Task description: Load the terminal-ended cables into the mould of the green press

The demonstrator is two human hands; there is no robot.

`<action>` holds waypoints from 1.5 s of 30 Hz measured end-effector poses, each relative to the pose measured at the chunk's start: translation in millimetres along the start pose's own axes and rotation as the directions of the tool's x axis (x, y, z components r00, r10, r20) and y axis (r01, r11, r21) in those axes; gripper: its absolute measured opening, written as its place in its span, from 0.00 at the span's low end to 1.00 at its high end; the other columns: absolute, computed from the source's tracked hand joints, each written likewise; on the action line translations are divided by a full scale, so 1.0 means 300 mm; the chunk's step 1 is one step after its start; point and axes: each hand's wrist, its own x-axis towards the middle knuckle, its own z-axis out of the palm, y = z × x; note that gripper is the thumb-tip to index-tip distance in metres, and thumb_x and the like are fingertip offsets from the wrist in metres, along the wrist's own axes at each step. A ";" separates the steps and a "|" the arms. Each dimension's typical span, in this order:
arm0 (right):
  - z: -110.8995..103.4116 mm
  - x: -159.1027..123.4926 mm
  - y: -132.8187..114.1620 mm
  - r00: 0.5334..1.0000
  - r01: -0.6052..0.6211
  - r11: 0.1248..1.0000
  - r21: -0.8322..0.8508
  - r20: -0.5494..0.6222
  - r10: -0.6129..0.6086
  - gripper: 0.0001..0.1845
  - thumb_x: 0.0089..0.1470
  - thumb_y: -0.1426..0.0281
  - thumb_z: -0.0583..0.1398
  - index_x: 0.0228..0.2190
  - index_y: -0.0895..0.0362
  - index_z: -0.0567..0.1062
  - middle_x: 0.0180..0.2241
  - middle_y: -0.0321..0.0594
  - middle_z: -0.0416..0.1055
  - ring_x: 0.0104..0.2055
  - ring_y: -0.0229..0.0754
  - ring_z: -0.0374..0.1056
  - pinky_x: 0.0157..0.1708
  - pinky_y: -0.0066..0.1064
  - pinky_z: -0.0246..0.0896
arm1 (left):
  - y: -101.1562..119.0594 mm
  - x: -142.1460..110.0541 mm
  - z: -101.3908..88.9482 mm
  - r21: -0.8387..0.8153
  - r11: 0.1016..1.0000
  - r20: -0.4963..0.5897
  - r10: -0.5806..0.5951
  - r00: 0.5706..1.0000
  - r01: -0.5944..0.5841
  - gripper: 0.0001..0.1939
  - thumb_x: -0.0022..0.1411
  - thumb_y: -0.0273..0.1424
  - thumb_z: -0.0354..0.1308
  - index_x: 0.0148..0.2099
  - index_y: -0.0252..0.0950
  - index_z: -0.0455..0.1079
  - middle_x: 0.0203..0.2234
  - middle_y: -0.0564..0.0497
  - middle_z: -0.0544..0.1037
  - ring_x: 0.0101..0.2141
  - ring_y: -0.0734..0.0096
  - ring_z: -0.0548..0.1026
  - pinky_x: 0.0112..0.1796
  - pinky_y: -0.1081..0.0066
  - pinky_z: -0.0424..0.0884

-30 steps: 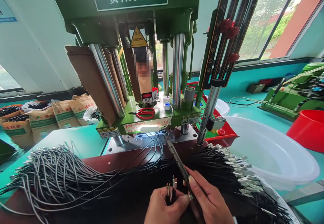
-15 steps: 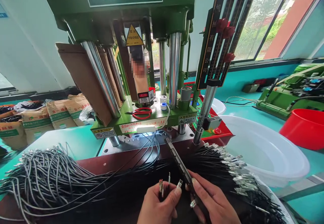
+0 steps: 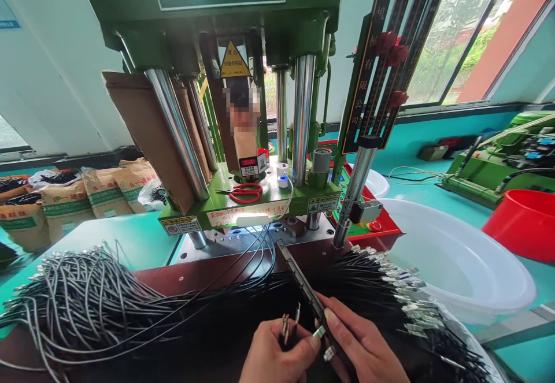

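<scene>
Teal table carries green press machine at centre. Dark red front ledge covered by mass of black wires with metal terminals, spread left to right. Large white basin right of machine, smaller white bowl behind it. Red tub at far right. Second green machine beyond

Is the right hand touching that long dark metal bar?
Touching. The head view shows the right hand with its fingers wrapped over the dark metal bar's near end, no gap visible.
</scene>
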 end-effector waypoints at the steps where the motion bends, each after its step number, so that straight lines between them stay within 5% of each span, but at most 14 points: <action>1: -0.001 0.001 0.001 1.000 0.008 1.000 -0.029 0.008 -0.008 0.25 0.57 0.54 0.53 0.52 0.53 0.71 0.38 0.43 0.71 0.42 0.45 0.67 0.47 0.34 0.63 | 0.007 -0.003 -0.001 0.008 1.000 -0.007 -0.001 1.000 0.001 0.23 0.48 0.49 0.60 0.26 0.31 0.69 0.11 0.55 0.63 0.15 0.79 0.58 0.18 0.76 0.53; 6: 0.004 0.000 0.015 1.000 0.026 0.989 -0.148 -0.014 -0.028 0.24 0.58 0.56 0.52 0.53 0.50 0.70 0.48 0.43 0.68 0.53 0.46 0.61 0.54 0.33 0.56 | 0.016 -0.008 0.008 -0.020 1.000 -0.064 -0.001 0.998 0.000 0.19 0.49 0.44 0.60 0.26 0.31 0.68 0.12 0.56 0.62 0.15 0.79 0.58 0.19 0.76 0.53; 9: 0.015 -0.001 0.017 0.994 0.098 0.985 -0.141 0.051 -0.092 0.24 0.60 0.57 0.51 0.55 0.51 0.67 0.45 0.43 0.70 0.46 0.43 0.66 0.48 0.30 0.62 | 0.005 -0.006 0.016 -0.056 0.998 -0.077 0.006 0.997 -0.011 0.20 0.48 0.46 0.61 0.26 0.31 0.67 0.12 0.57 0.61 0.16 0.80 0.57 0.19 0.76 0.53; 12: 0.017 -0.007 0.008 0.996 0.086 0.984 -0.154 -0.023 -0.090 0.25 0.57 0.55 0.53 0.51 0.52 0.72 0.42 0.44 0.71 0.44 0.45 0.67 0.46 0.31 0.65 | -0.008 -0.005 0.003 -0.088 0.996 -0.035 0.001 0.999 -0.004 0.24 0.47 0.50 0.61 0.27 0.31 0.66 0.13 0.57 0.63 0.14 0.81 0.56 0.18 0.76 0.52; 16: -0.007 -0.029 -0.002 0.984 -0.071 0.997 -0.030 -0.167 0.065 0.29 0.50 0.49 0.57 0.48 0.52 0.75 0.30 0.43 0.74 0.35 0.47 0.70 0.33 0.33 0.70 | -0.018 -0.007 -0.052 -0.272 0.958 -0.025 0.085 0.996 -0.089 0.28 0.49 0.52 0.60 0.36 0.30 0.68 0.19 0.54 0.67 0.17 0.79 0.62 0.21 0.75 0.58; 21: -0.028 -0.049 0.004 0.966 -0.201 0.968 0.147 -0.132 0.221 0.33 0.47 0.45 0.58 0.48 0.52 0.74 0.25 0.41 0.73 0.20 0.39 0.65 0.16 0.27 0.63 | -0.021 -0.008 -0.081 -0.450 0.887 -0.038 0.100 0.994 -0.107 0.30 0.54 0.51 0.57 0.47 0.30 0.66 0.19 0.56 0.66 0.17 0.80 0.62 0.20 0.76 0.57; 25: -0.021 -0.048 -0.009 0.966 -0.170 0.977 0.130 -0.172 0.191 0.31 0.45 0.47 0.61 0.45 0.54 0.76 0.36 0.45 0.75 0.30 0.43 0.71 0.22 0.27 0.68 | -0.013 -0.003 -0.044 -0.248 0.968 -0.023 0.032 0.999 -0.037 0.29 0.50 0.53 0.58 0.38 0.29 0.71 0.11 0.59 0.61 0.12 0.83 0.53 0.15 0.76 0.47; 30: -0.016 -0.045 -0.011 0.967 -0.147 0.987 0.072 -0.201 0.159 0.29 0.46 0.47 0.60 0.44 0.53 0.78 0.47 0.46 0.71 0.47 0.50 0.68 0.39 0.32 0.70 | -0.010 0.003 -0.009 -0.111 0.993 -0.088 0.038 0.995 -0.048 0.25 0.46 0.49 0.63 0.28 0.28 0.72 0.12 0.57 0.60 0.15 0.82 0.55 0.18 0.76 0.50; 35: -0.015 -0.049 0.006 0.970 -0.141 0.989 -0.050 -0.206 0.127 0.28 0.48 0.47 0.58 0.44 0.50 0.77 0.48 0.45 0.71 0.54 0.52 0.62 0.57 0.43 0.54 | -0.031 0.004 -0.003 -0.103 0.995 -0.132 0.000 0.991 -0.014 0.22 0.45 0.47 0.65 0.28 0.30 0.73 0.13 0.57 0.61 0.17 0.81 0.55 0.20 0.75 0.52; 45: 0.000 -0.031 -0.041 0.989 0.042 0.994 -0.100 -0.135 -0.056 0.23 0.50 0.50 0.59 0.41 0.51 0.79 0.38 0.45 0.75 0.43 0.49 0.70 0.42 0.35 0.69 | 0.001 -0.013 -0.008 -0.051 0.999 -0.117 -0.010 0.993 0.004 0.19 0.48 0.44 0.62 0.27 0.29 0.73 0.13 0.56 0.62 0.16 0.80 0.57 0.20 0.76 0.54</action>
